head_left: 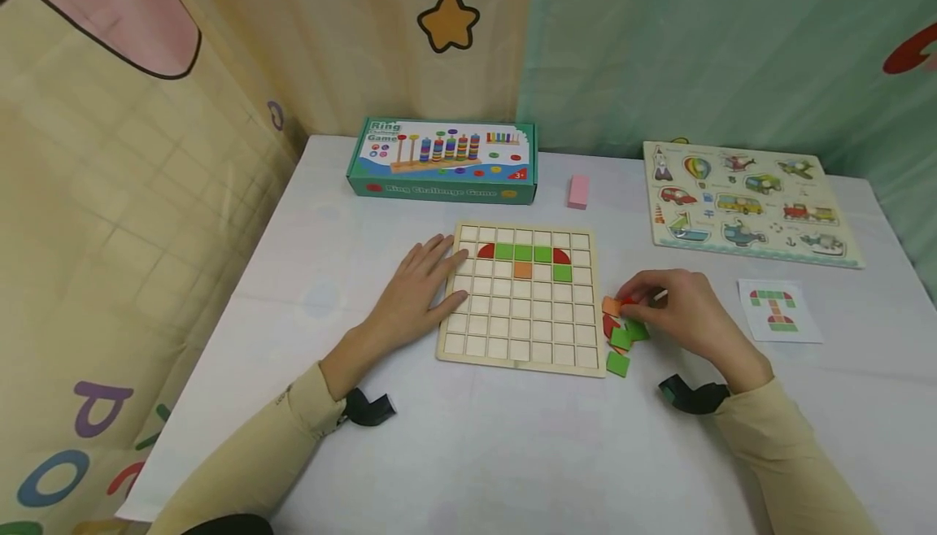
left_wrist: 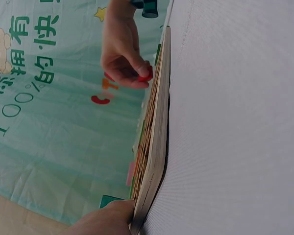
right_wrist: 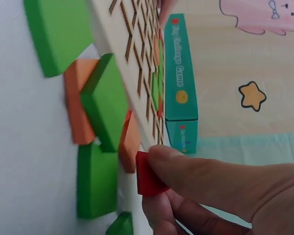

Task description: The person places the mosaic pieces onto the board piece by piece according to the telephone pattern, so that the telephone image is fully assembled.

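Observation:
A wooden grid board [head_left: 505,368] lies on the table. In its upper part sit two red rounded pieces, one at each end of a row of green squares [head_left: 523,253]. Below that row are an orange square [head_left: 523,270] and another green square [head_left: 562,273]. My left hand [head_left: 417,291] rests at the board's left edge, fingers spread. Between thumb and fingertips, my right hand [head_left: 684,315] pinches a small red block [right_wrist: 151,175], just off the board's right side. Loose green, orange and red pieces [head_left: 618,364] lie in a small pile under that hand.
A pattern card [head_left: 780,310] lies to the right of my right hand. Toward the back are a green Ring Challenge Game box [head_left: 442,192], a pink block [head_left: 578,192] and a vehicle picture puzzle [head_left: 747,234]. A printed curtain [head_left: 695,47] hangs behind the table.

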`<move>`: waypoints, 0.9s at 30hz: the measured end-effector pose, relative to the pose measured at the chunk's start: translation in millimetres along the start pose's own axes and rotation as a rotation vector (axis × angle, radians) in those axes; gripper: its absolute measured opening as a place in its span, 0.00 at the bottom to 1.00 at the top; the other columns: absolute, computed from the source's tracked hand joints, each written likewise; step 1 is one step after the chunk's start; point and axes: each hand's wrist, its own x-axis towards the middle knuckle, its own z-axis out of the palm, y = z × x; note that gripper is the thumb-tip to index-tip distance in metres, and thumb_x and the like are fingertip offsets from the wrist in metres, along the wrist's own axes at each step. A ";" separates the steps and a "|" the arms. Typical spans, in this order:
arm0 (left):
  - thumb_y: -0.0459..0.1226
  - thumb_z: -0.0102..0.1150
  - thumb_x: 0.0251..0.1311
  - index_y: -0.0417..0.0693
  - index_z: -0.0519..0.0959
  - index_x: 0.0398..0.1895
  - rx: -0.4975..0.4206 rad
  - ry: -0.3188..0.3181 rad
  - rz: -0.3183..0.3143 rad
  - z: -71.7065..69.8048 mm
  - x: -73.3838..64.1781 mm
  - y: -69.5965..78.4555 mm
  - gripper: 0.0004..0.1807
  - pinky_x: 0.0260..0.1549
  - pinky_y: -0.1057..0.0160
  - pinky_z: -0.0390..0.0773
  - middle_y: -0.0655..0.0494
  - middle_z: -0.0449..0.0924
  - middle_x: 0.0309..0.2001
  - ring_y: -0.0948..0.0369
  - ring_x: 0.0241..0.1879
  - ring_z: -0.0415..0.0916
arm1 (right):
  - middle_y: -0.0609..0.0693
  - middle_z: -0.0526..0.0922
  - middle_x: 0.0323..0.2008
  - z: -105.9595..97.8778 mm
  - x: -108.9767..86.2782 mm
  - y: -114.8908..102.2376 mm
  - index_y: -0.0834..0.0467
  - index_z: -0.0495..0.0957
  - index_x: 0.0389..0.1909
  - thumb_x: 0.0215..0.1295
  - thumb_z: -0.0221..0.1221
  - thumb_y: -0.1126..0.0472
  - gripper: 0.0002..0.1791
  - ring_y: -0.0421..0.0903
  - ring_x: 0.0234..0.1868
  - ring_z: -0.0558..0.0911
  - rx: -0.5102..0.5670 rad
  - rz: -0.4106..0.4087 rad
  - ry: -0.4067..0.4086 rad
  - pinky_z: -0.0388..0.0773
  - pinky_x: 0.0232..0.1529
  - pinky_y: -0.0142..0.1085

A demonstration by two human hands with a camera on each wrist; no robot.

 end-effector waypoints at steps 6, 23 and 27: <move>0.53 0.56 0.76 0.47 0.65 0.80 -0.003 0.000 -0.001 -1.0 0.4 0.8 0.36 0.83 0.42 0.47 0.42 0.56 0.83 0.46 0.84 0.48 | 0.51 0.91 0.41 4.1 8.9 -17.1 0.57 0.91 0.45 0.68 0.71 0.62 0.08 0.46 0.38 0.86 0.056 -0.009 0.001 0.83 0.38 0.31; 0.53 0.56 0.75 0.48 0.65 0.81 0.005 -0.012 -0.008 -1.4 1.0 1.3 0.37 0.83 0.42 0.46 0.43 0.56 0.83 0.46 0.84 0.48 | 0.48 0.90 0.35 53.7 35.5 -62.3 0.56 0.90 0.41 0.67 0.72 0.62 0.04 0.44 0.35 0.85 0.165 -0.006 0.020 0.83 0.41 0.38; 0.53 0.56 0.75 0.48 0.65 0.81 0.004 -0.016 -0.012 -1.9 0.8 2.2 0.37 0.83 0.42 0.46 0.43 0.56 0.83 0.46 0.84 0.48 | 0.48 0.90 0.36 59.0 34.7 -63.4 0.56 0.90 0.42 0.66 0.72 0.63 0.05 0.43 0.36 0.86 0.154 -0.018 0.008 0.84 0.43 0.39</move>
